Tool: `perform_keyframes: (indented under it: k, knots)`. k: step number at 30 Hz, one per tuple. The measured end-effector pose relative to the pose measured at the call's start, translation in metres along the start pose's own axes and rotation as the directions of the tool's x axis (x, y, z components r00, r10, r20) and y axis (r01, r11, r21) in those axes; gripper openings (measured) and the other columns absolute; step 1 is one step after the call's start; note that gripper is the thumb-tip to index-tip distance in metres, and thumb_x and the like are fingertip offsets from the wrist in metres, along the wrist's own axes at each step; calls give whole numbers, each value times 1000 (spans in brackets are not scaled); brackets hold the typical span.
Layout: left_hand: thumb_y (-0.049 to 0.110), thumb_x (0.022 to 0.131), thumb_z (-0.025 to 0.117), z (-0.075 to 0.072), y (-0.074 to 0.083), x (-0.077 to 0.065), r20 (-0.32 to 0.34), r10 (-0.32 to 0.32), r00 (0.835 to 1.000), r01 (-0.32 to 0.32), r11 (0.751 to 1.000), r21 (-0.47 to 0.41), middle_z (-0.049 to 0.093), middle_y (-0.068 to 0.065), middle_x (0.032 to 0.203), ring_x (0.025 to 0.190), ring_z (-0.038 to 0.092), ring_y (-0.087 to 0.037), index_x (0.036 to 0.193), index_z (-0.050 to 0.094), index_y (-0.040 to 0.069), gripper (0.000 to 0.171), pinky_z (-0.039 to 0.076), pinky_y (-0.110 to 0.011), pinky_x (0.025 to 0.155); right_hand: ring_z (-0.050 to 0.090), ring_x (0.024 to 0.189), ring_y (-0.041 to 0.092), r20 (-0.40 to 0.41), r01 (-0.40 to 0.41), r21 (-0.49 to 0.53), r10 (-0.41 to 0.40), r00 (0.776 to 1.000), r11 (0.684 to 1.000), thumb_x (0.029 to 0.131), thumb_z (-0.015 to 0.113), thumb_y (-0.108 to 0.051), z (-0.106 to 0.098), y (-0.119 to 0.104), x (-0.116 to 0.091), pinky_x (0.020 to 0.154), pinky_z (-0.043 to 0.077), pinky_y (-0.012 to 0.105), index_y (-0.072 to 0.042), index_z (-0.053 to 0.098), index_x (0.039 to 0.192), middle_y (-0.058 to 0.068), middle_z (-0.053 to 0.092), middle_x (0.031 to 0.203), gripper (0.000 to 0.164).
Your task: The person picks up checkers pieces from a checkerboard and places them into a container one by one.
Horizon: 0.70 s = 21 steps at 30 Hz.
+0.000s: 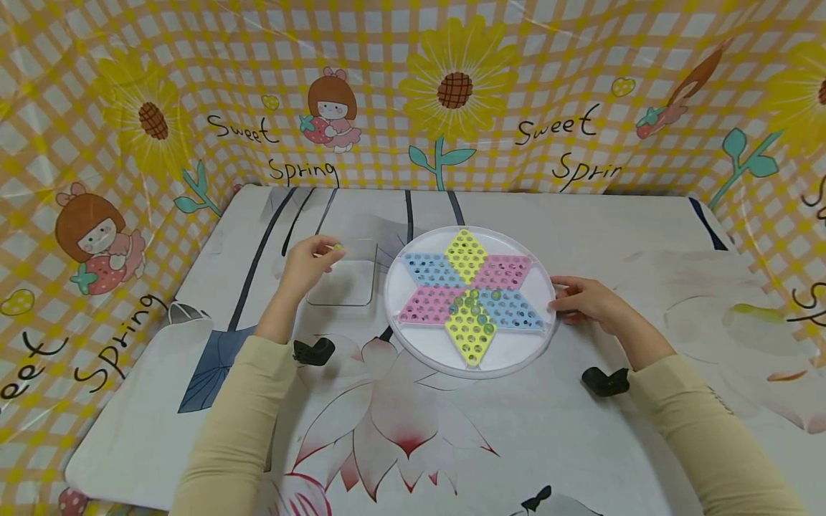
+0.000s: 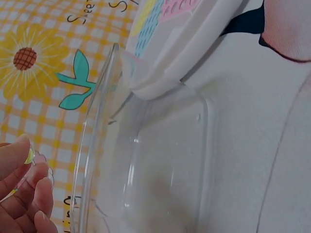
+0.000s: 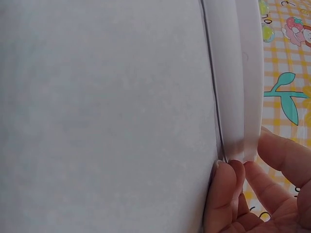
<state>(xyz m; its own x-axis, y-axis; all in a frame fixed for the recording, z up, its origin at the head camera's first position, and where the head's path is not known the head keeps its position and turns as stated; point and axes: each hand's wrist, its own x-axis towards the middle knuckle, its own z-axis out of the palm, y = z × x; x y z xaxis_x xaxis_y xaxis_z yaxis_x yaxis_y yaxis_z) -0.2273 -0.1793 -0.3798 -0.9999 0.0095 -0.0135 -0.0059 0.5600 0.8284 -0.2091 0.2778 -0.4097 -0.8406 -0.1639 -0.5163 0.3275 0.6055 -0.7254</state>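
A round white Chinese checkers board [image 1: 413, 351] lies on the table, its star printed in yellow, pink and blue. Several yellow-green marbles [image 1: 475, 310] sit in holes around the star's centre and the near yellow point. My right hand [image 1: 590, 302] grips the board's right rim, with the thumb and fingers on either side of the edge [image 3: 252, 97] in the right wrist view. Over the left part of a clear plastic box [image 1: 342, 304], my left hand [image 1: 305, 264] pinches a yellow-green marble [image 2: 29, 156] between thumb and fingers. More clear marbles seem to show behind those fingers, partly hidden.
The box stands just left of the board; its transparent wall [image 2: 92, 131] rises near the left hand. A white cloth with flower drawings [image 1: 413, 408] covers the table. A yellow checked curtain [image 1: 381, 43] encloses the back and sides.
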Motion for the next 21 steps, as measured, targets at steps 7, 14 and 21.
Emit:
perform_keyframes:
  k: [7, 14, 21]
  knots:
    - [23, 90, 58, -4, -6, -3, -14, -25, 1000, 25, 1000, 0, 61, -16, 99, 82, 61, -33, 116, 59, 4, 32, 47, -32, 67, 50, 76, 11, 5, -1, 13, 1, 1000, 1000, 88, 61, -19, 0, 1, 0, 68, 50, 20, -2, 21, 144, 10, 40, 102, 71]
    - [23, 90, 58, -6, -8, -5, -20, -46, 999, 46, 999, -9, 61, -14, 99, 81, 60, -33, 118, 58, 5, 33, 43, -26, 63, 50, 77, 12, 2, -6, 14, 6, 1000, 1000, 88, 61, -19, 0, 0, -1, 68, 50, 20, -2, 22, 144, 10, 40, 102, 70]
    - [23, 90, 58, -7, -12, -6, -15, -74, 997, 74, 997, -10, 60, -15, 95, 79, 59, -36, 117, 58, 4, 33, 38, -26, 57, 49, 78, 12, -1, -11, 15, 11, 1000, 1000, 88, 61, -20, 1, 0, 0, 68, 49, 20, -3, 22, 144, 10, 40, 102, 71]
